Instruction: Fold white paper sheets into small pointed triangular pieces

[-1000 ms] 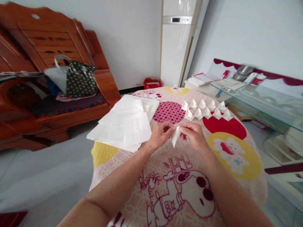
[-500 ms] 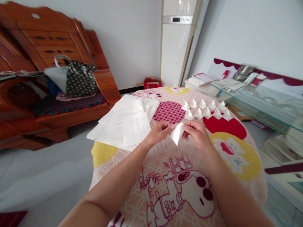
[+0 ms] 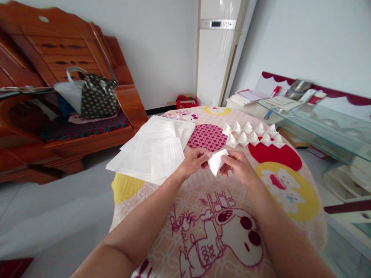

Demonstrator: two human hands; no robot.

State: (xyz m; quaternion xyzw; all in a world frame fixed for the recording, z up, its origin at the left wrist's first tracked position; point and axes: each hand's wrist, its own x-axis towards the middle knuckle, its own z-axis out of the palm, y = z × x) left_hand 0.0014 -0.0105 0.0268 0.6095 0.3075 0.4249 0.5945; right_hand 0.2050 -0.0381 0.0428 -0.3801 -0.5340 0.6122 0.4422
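Observation:
A small piece of folded white paper (image 3: 216,162) is held above the table, its lower corner pointing down. My left hand (image 3: 197,160) pinches its left edge between thumb and fingers. On the other side, my right hand (image 3: 238,165) grips the paper with the thumb lying across its front. Two rows of small folded paper boats (image 3: 254,138) stand on the tablecloth just beyond my right hand. To the left of my left hand lies a stack of white paper sheets (image 3: 145,150), some with faint printing.
A patterned cloth covers the round table (image 3: 162,216). A wooden bench (image 3: 87,139) with a dark handbag (image 3: 98,95) is at the left. Close on the right stands a glass-topped side table (image 3: 324,131) holding papers, metal bowls and a cup. A white cabinet-like unit (image 3: 216,58) rises behind.
The folded paper has turned slightly, showing a broader flat face. My right thumb has shifted onto its front, while the boats and sheets stay where they were.

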